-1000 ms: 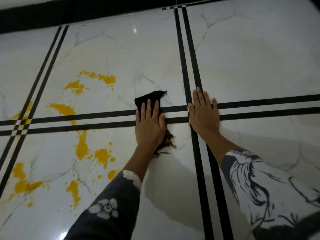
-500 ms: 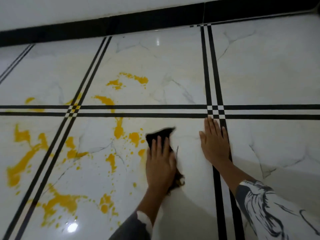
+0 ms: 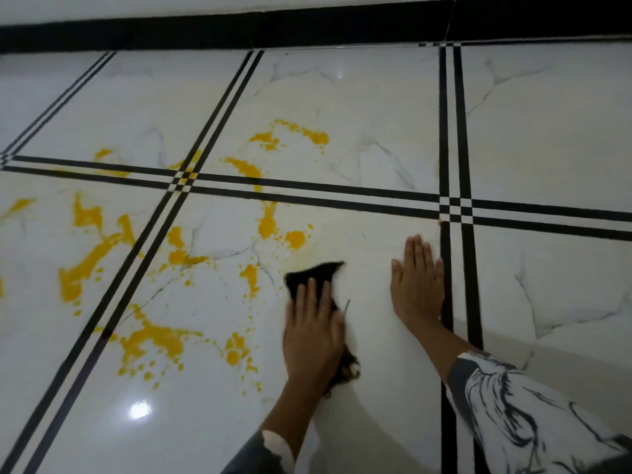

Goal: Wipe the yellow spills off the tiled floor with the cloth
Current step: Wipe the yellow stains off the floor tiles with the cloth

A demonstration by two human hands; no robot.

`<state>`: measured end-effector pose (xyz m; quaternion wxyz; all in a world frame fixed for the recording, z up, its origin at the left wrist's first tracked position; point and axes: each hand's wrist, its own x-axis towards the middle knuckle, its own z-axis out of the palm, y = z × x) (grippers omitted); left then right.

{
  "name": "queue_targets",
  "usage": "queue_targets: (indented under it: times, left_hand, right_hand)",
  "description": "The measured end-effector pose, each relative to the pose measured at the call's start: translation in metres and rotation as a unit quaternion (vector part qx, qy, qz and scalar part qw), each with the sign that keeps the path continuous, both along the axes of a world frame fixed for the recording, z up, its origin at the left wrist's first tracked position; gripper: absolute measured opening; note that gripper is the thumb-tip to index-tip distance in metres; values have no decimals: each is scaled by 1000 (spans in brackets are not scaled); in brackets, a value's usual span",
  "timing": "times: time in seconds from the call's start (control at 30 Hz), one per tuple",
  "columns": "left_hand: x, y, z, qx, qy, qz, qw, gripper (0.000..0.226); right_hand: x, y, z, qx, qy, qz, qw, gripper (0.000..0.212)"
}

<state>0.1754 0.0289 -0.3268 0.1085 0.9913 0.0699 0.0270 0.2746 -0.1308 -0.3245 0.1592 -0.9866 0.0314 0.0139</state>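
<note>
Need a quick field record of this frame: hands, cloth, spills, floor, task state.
left hand: flat, fingers straight, pressing on the cloth
right hand: flat on bare tile right of the cloth, holds nothing
cloth: dark, under the left hand
yellow spills: unwiped, mostly left of the cloth, across several tiles
tiled floor: glossy white marble pattern, black double stripes
task state: not done

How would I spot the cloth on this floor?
Start at the white tiled floor with black double stripes. Near its middle, the left hand presses the cloth. It is the one crumpled black patch; the spills beside it are yellow.
</note>
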Motion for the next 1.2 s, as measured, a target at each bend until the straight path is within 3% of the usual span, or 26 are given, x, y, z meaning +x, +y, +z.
queue_targets:
  times: [0.17,0.3,0.43,0.57,0.7,0.9,1.1,1.2]
  left_hand:
    - [38,0,5,-20,20,-83,996,55]
    - [69,57,4,-2,54,26,998,69]
    - [27,47,2,2,7,122,993,59]
    - [33,19,6,-5,36,38,999,55]
    - [93,56,12,10,66,-24,997,68]
    - [58,64,6,-7,27,160,987,69]
    - [67,21,11,-18,42,-1,999,62]
    - [82,56,7,-9,33,25,999,69]
  right_hand:
    - [11,17,2,-22,-5,33,999,56]
    - [20,37,-2,-23,-9,122,992,54]
    - [23,43,-5,-16,-22,111,993,68]
    - [21,45,-6,-15,-22,110,994,68]
    - [21,44,-7,-12,-20,104,994,65]
    - [22,45,-8,-11,-30,100,994,65]
    - [21,44,-8,-31,-32,108,993,68]
    - [20,43,-8,-29,-31,113,993,72]
